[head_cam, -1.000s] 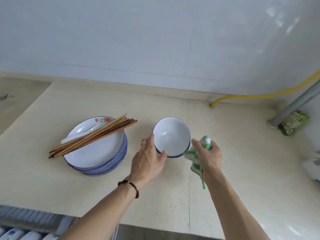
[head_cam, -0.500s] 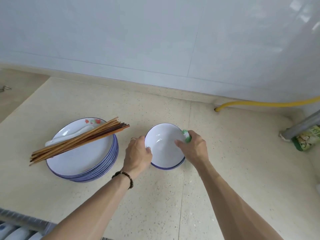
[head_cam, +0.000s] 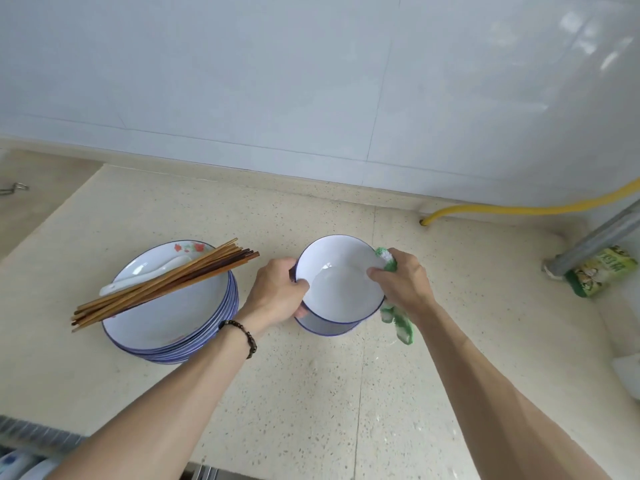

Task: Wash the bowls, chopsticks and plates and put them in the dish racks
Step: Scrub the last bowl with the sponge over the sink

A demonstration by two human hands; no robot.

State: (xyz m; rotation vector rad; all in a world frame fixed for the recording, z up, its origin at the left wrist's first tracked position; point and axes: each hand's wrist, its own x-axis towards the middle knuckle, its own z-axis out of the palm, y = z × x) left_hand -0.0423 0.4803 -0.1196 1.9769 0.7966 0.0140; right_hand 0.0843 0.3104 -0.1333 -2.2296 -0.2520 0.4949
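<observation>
White glaze fills the bowl (head_cam: 341, 284) that both hands hold above the table (head_cam: 311, 393). The left hand (head_cam: 277, 296) grips the bowl's left rim: its thumb hooks over the edge onto the inner wall, and its fingers (head_cam: 300, 311) curl under the outside. The right hand (head_cam: 403, 284) takes the opposite rim, thumb tip pressed on the inner wall, while its fingers are clenched around a green and white cloth (head_cam: 398, 320); one end of the cloth pokes up beside the bowl's far right edge and the rest hangs down past the bowl's right side. The bowl is tilted toward the camera, and nothing shows inside but a faint wet sheen. Directly beneath it a second blue-rimmed bowl (head_cam: 325, 328) stands on the table, only its near wall showing.

Left of the bowl, close to the left wrist with its dark bead bracelet (head_cam: 242, 336), lies a stack of plates (head_cam: 173, 306) edged in blue. Across the top plate rest a bundle of wooden chopsticks (head_cam: 166, 282) and, just behind them, a white spoon (head_cam: 145, 273). Well to the bowl's right, a yellow hose (head_cam: 519, 209) runs along the wall, and a green packet (head_cam: 602, 271) leans by a grey pipe (head_cam: 595, 240).
</observation>
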